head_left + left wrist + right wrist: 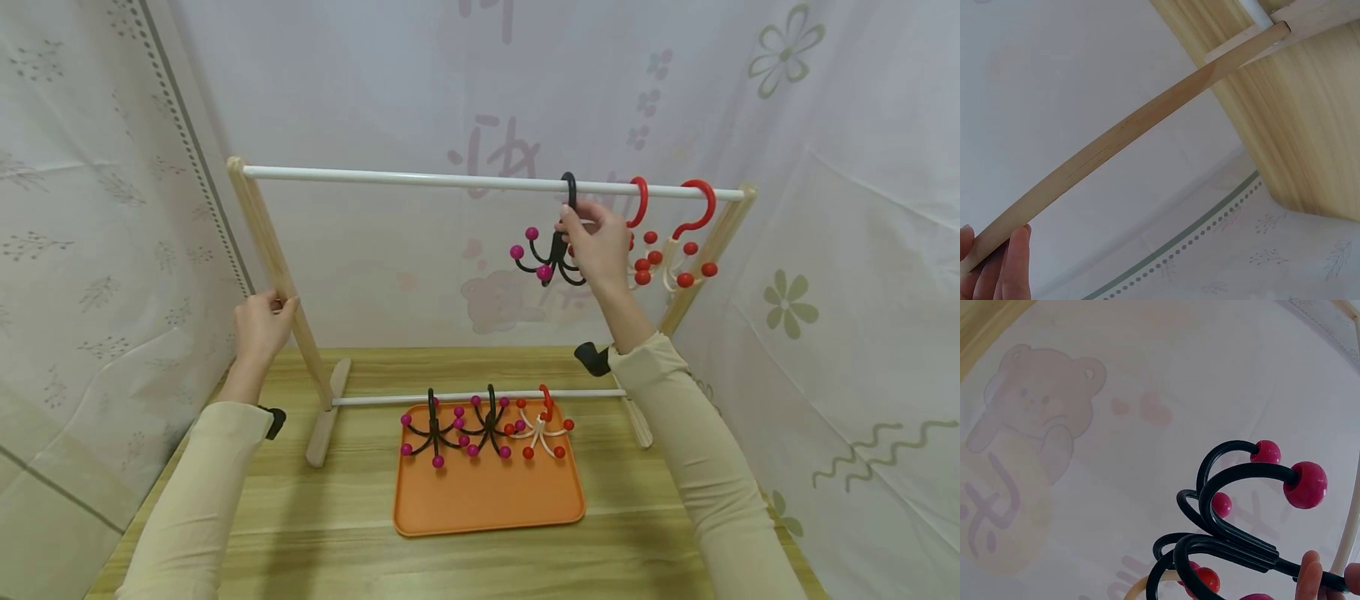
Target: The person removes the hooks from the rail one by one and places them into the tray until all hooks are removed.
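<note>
Hanger [558,248], black with magenta balls, has its hook over the right part of the upper white rail [390,178]; the right hand [602,248] pinches its neck between thumb and fingers. The left hand [262,325] grips the left wooden post [263,237]. Letting go with the hook poorly seated could drop the hanger; a swing rightward might tangle its arms with the neighbouring red-hooked hanger [642,200].

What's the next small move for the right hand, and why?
I'd probably ease the right hand off the black hanger: its hook appears looped over the white top bar, and the left hand holds the wooden post.
</note>
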Available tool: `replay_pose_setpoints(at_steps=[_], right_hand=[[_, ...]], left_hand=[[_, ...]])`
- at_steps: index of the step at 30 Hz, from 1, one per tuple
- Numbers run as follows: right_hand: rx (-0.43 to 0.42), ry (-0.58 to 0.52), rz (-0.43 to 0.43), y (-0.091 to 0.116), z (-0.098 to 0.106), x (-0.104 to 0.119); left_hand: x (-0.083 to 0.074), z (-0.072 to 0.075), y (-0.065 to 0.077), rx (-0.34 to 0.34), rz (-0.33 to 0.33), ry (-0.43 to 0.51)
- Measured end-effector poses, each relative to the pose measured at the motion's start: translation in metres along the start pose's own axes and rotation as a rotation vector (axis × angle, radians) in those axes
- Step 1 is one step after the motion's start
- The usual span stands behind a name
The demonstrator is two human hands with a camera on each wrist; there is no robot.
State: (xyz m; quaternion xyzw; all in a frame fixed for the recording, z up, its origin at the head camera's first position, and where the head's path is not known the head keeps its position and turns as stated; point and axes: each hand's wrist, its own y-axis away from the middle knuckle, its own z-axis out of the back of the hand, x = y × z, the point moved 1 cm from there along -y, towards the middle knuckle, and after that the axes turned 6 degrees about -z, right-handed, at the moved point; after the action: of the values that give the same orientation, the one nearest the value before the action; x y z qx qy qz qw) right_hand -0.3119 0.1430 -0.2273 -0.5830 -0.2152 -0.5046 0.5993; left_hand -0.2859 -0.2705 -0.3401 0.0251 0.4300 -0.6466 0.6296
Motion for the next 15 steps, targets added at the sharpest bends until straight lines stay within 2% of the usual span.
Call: replay_pose_setpoints(at_steps=[10,15], right_hand=[[-0.005,-0.049,0.034,0.001,-0.001,0.003],[0.014,-0.119,0.088,0.012,0.000,0.025]], left_hand=[[0.001,-0.001,0.000,-0.009,-0.016,0.004],[0.001,0.000,0.000,-0.013,-0.019,-0.004]])
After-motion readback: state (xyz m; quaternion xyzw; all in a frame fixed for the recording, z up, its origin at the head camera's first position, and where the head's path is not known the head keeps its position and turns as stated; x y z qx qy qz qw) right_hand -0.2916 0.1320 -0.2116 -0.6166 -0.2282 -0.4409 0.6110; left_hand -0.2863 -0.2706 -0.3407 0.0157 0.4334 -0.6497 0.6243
